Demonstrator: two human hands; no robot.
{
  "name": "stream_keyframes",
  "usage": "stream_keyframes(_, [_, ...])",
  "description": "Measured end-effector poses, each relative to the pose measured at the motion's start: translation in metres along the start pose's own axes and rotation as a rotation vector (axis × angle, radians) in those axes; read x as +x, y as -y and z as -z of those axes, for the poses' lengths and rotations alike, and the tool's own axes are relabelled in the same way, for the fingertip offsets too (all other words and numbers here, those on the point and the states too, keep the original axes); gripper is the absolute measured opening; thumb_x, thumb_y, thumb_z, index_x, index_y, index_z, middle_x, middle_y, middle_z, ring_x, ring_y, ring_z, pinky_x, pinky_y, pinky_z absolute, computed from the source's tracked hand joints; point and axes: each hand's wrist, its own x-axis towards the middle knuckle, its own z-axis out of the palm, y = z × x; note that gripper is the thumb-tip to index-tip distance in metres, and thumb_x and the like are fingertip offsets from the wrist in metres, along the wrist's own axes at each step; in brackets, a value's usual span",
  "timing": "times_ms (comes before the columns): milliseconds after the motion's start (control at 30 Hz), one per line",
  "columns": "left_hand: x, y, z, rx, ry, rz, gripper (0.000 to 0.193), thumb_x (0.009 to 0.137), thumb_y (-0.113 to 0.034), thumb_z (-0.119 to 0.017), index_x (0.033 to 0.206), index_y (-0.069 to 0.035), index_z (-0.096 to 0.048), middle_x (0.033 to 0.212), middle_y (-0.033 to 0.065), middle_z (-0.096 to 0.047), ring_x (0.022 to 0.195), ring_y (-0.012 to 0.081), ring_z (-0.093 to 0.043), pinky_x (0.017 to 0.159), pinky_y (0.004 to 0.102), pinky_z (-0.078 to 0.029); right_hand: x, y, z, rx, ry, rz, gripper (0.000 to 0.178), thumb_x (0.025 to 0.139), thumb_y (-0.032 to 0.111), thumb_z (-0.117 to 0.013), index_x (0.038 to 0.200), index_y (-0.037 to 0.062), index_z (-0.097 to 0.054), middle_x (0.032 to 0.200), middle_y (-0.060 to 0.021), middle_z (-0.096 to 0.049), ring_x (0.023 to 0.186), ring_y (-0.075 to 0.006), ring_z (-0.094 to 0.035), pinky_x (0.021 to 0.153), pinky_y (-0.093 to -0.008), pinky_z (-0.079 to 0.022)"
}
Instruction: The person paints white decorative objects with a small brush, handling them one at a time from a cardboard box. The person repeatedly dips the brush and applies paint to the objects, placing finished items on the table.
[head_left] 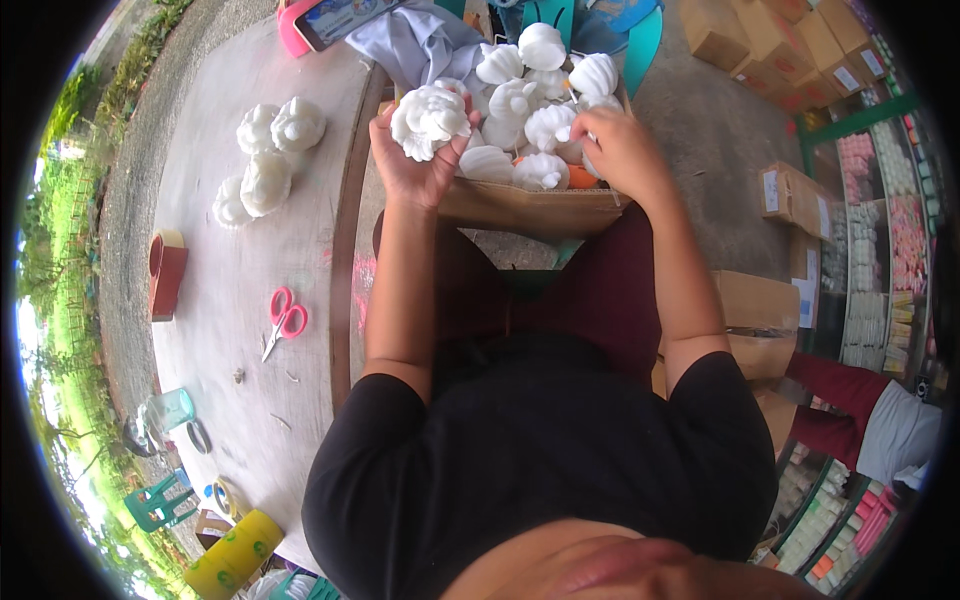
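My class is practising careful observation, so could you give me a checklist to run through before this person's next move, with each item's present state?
1. Left hand holds a white flower-shaped piece: ok.
2. Right hand has a secure grip on something: cannot tell; it is at the box, its fingertips partly hidden.
3. Cardboard box has more white pieces in it: ok.
4. Scissors away from both hands: ok, lying on the table.
5. Table surface free of small scraps: not ok, a few lie near the scissors.
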Motion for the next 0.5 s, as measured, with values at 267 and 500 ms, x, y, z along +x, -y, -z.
stream_keyframes(267, [0.01,0.023,0.006,0.539,-0.246,-0.124,0.048,0.087,-0.034,-0.045,0.122,-0.001,-0.048,0.12,0.0156,-0.056,0.11,0.0372,-0.054,0.095,0.0533,-0.044,0.017,0.014,-0.005,-0.364,0.425,-0.067,0.014,0.079,0.009,-0.057,0.084,0.0088,-0.07,0.085,-0.0119,-0.068,0.08,-0.0298,-0.066,0.07,-0.0406,-0.051])
stream_keyframes(500, [0.007,0.018,0.006,0.475,-0.213,-0.022,0.059,0.091,-0.046,-0.039,0.123,0.002,-0.047,0.117,0.0192,-0.057,0.111,0.0384,-0.055,0.095,0.0522,-0.045,0.019,0.005,-0.007,-0.502,0.691,-0.004,0.015,0.077,0.016,-0.061,0.087,0.014,-0.072,0.087,-0.0093,-0.069,0.081,-0.0284,-0.066,0.067,-0.04,-0.052])
